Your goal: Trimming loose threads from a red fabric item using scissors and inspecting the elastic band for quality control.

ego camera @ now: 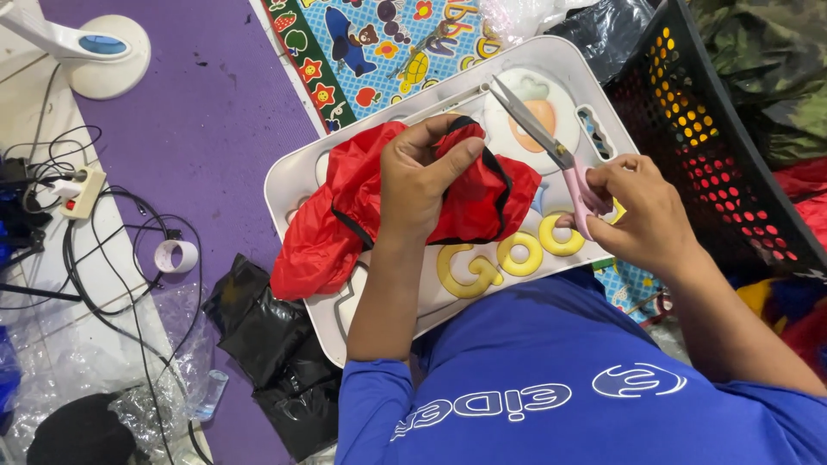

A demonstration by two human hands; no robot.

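The left hand (pixel 424 176) pinches the crumpled red black-trimmed fabric garment (pixel 345 215) while the right hand (pixel 642 215) grips open pink-handled scissors (pixel 551 146) beside it, apparently mid-trimming, blades needing alignment just past the pinch.

Crumpled red black-trimmed cloth (pixel 345 224) on white tray; pink-handled scissors (pixel 551 146), blades open, above.

There is one view only, from the camera on my head, looking steeply down over my chest at my lap. It sits close: my forearms and both hands fill the middle, with the white tray (pixel 551 56) across my knees. The frame reaches the purple mat (pixel 198 129) on my left and a black basket (pixel 732 164) on my right.
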